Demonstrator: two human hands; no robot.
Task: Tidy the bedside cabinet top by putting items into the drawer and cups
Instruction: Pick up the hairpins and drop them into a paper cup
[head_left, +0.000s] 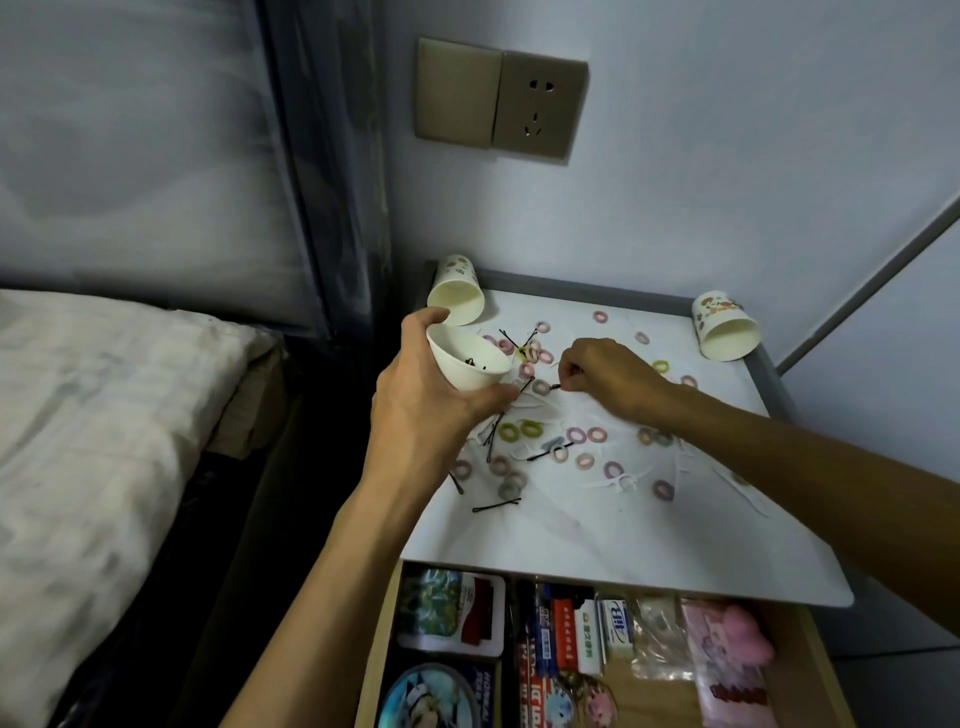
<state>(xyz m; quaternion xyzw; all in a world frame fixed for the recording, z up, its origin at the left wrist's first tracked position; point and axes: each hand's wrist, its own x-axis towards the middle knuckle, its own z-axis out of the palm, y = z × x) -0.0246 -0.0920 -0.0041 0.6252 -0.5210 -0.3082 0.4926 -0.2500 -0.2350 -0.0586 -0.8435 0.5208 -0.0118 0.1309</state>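
My left hand (421, 410) holds a white paper cup (467, 361) tilted above the cabinet top (597, 530); a few black hairpins lie inside it. My right hand (608, 374) pinches a black hairpin (555, 386) just right of the cup. Scattered over the white top are several small coloured hair ties (576, 435), more black hairpins (496, 505) and white floss picks (626, 480). Two more paper cups lie on their sides: one at the back left corner (457, 293), one at the back right corner (724, 327).
The drawer (810, 639) below the top is open and holds several packets, boxes and a round tin. A bed (104, 441) stands to the left. A wall socket (537, 106) is above the cabinet.
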